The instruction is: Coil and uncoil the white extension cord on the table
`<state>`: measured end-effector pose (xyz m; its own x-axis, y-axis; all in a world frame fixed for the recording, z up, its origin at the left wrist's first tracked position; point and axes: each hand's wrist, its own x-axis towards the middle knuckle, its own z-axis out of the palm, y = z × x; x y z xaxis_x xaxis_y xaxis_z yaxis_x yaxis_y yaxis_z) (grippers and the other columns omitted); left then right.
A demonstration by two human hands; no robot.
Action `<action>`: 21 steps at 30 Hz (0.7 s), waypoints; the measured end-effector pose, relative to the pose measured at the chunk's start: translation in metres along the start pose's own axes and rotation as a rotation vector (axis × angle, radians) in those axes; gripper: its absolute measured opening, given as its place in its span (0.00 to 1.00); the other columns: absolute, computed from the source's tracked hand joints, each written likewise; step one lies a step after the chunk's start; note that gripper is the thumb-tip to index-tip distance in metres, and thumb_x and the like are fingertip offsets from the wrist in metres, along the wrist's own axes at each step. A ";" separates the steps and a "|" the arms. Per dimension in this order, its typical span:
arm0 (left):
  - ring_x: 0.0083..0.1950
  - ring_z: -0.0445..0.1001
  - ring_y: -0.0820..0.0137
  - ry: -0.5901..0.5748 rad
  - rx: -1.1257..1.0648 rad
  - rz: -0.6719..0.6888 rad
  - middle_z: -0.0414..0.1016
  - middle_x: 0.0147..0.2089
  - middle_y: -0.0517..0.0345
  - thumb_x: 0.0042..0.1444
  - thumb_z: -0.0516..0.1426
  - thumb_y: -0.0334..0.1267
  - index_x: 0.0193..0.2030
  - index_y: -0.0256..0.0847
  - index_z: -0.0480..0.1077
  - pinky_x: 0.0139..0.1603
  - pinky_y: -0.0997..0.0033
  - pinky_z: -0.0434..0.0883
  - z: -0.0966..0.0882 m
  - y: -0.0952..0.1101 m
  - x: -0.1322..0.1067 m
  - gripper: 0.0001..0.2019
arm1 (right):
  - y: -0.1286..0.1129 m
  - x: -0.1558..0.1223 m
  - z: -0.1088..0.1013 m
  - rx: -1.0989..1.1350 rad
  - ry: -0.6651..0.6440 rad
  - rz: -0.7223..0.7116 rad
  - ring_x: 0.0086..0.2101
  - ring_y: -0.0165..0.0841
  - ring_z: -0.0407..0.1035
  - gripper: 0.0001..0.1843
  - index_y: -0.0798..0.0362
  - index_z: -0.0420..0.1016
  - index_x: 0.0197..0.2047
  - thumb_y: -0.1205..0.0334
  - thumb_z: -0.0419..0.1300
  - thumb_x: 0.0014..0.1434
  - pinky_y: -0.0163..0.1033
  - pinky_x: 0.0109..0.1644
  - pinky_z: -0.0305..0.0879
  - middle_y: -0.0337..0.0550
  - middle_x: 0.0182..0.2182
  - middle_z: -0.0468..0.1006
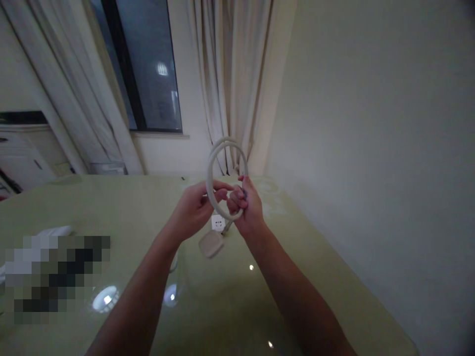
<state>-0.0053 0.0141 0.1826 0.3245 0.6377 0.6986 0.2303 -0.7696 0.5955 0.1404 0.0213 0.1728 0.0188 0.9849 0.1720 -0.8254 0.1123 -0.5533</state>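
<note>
Both my hands are raised above a glossy green table (315,277). They hold a white cable (222,148) wound into an upright loop of about two turns. My left hand (195,207) pinches the lower left side of the loop with fingers closed. My right hand (247,202) is closed in a fist around the loop's lower right part. A white power strip end with a socket face (218,223) and a flat white block (211,244) hang just below my hands.
A wall runs along the right. Behind the table are cream curtains (237,74) and a dark window (148,64). A blurred-out patch (55,277) and a white object (55,231) lie at the table's left. Ceiling lights reflect on the tabletop.
</note>
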 end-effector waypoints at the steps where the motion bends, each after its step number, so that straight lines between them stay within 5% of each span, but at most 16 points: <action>1: 0.38 0.75 0.70 -0.010 0.047 0.022 0.79 0.41 0.52 0.67 0.56 0.40 0.49 0.39 0.78 0.38 0.72 0.71 0.002 -0.006 0.000 0.11 | -0.003 0.000 0.000 0.051 0.005 0.027 0.12 0.20 0.43 0.11 0.49 0.64 0.38 0.56 0.55 0.73 0.24 0.15 0.42 0.23 0.16 0.56; 4: 0.49 0.75 0.67 -0.114 0.163 0.115 0.75 0.52 0.47 0.68 0.53 0.34 0.56 0.40 0.75 0.48 0.69 0.72 0.010 -0.019 0.000 0.14 | -0.016 0.002 -0.002 0.195 0.026 0.082 0.12 0.20 0.44 0.16 0.50 0.63 0.35 0.60 0.47 0.77 0.23 0.15 0.44 0.24 0.16 0.56; 7: 0.54 0.73 0.62 -0.245 0.352 0.126 0.76 0.52 0.47 0.67 0.51 0.32 0.54 0.42 0.75 0.55 0.63 0.69 0.013 -0.024 0.000 0.14 | -0.030 0.008 -0.010 0.266 0.028 0.034 0.12 0.19 0.45 0.18 0.51 0.63 0.32 0.62 0.46 0.77 0.22 0.15 0.46 0.24 0.16 0.56; 13: 0.39 0.77 0.61 -0.429 0.504 -0.202 0.80 0.38 0.52 0.67 0.54 0.40 0.45 0.43 0.75 0.39 0.66 0.66 0.011 -0.025 -0.006 0.09 | -0.055 0.015 -0.026 0.209 0.098 -0.136 0.12 0.19 0.49 0.15 0.51 0.65 0.31 0.64 0.52 0.74 0.22 0.15 0.47 0.26 0.16 0.58; 17: 0.46 0.79 0.59 -0.364 0.341 -0.119 0.81 0.48 0.54 0.59 0.64 0.50 0.57 0.47 0.70 0.44 0.65 0.69 0.032 -0.021 -0.010 0.22 | -0.051 0.016 -0.024 0.205 0.216 -0.173 0.12 0.19 0.46 0.21 0.51 0.60 0.29 0.63 0.44 0.77 0.23 0.15 0.45 0.26 0.15 0.56; 21: 0.50 0.79 0.57 -0.303 0.350 -0.086 0.81 0.48 0.54 0.59 0.64 0.54 0.57 0.46 0.68 0.50 0.60 0.71 0.058 -0.019 -0.013 0.24 | -0.038 0.018 -0.017 0.091 0.319 -0.157 0.12 0.20 0.45 0.21 0.50 0.54 0.28 0.58 0.51 0.75 0.25 0.16 0.47 0.23 0.14 0.53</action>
<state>0.0397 0.0190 0.1390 0.5322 0.7013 0.4743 0.5463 -0.7124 0.4404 0.1815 0.0369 0.1829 0.3129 0.9495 -0.0219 -0.8447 0.2677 -0.4635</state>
